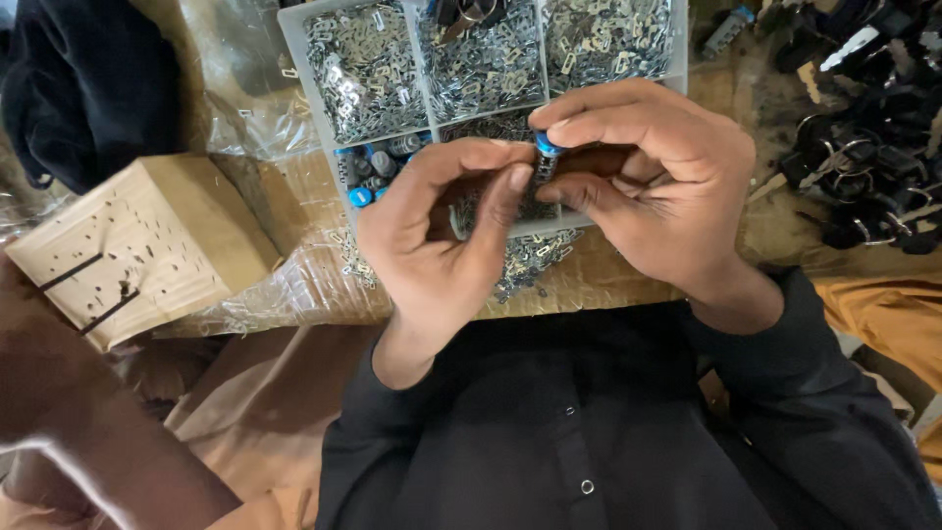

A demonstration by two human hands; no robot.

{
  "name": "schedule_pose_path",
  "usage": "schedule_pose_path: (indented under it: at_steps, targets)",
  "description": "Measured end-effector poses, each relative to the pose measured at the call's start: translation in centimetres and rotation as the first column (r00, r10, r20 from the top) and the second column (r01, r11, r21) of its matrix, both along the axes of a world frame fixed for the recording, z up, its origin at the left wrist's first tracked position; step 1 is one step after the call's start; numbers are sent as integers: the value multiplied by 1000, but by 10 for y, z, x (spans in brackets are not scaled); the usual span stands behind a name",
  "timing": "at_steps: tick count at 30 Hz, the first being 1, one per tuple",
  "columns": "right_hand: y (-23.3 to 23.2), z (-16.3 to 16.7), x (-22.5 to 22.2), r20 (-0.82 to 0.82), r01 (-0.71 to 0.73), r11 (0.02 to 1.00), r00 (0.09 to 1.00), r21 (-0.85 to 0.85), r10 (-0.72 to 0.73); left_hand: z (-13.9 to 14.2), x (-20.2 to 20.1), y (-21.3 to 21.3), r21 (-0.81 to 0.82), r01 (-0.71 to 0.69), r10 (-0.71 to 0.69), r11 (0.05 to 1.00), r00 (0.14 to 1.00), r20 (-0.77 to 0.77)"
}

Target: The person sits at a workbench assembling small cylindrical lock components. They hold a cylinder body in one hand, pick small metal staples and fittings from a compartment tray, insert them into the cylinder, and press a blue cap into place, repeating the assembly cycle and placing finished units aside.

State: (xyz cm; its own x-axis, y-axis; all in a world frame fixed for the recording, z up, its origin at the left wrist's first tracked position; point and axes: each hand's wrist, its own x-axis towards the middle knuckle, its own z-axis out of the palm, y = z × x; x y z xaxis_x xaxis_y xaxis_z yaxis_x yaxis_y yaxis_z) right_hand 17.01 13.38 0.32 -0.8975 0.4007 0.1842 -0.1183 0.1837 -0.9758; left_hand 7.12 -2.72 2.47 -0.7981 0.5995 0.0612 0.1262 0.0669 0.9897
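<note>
Blue-capped part point(548, 147), small and cylindrical: held between both hands above the front edge of a compartment tray point(294, 59). Right hand point(648, 186) pinches it, forefinger curled over the blue top and thumb pressed beneath. Left hand point(442, 236) meets it from the other side, thumb and forefinger tips closed on a thin dark piece just below the cap; what that piece is cannot be told. Remaining fingers of both hands are curled in.

Progress, as a judgement: one part is in hand and being fitted or checked; no finished pieces can be picked out, and the stock in the tray looks barely drawn down, so most of the work appears to lie ahead.

Containers and contents:
- Compartment tray, clear grey plastic, on a plastic-covered board. Three rear compartments are heaped with small flat metal clips point(363, 69). Front left compartment holds more blue-capped cylinders point(371, 177), few in number. Front middle compartment is mostly hidden by the hands; it seems to hold metal bits.
- Loose metal clips point(535, 257) lie spilled on the board, just in front of the tray.
- Cardboard box point(147, 245), shut, top pierced with many small holes and slits, left of the tray.
- Pile of dark straps and metal rings point(863, 147), far right, well apart from the hands.
</note>
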Motion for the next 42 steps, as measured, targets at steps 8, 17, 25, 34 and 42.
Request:
schedule_pose_path:
  at_steps: [8, 17, 25, 34, 42]
  targets:
    - [-2, -2, 5, -8, 10, 1000, 1000, -19, -10, 6, -10, 7, -437, -59, -246, 898, 756, -607]
    - [-2, -6, 6, -28, -19, 1000, 999, -23, 18, -3, 3, -12, -124, 21, -35, 992, 993, -111]
    - [0, -3, 3, 3, 25, 1000, 1000, 4, -25, 3, -9, 10, -456, -29, -278, 890, 756, -592]
    - [0, -4, 7, -28, 25, 1000, 999, 14, -25, 2, -7, 3, -478, -16, -285, 878, 784, -552]
    - [-2, -6, 9, -38, -5, 996, 999, -85, 2, 2, -7, -2, -334, 60, -187, 941, 913, -363]
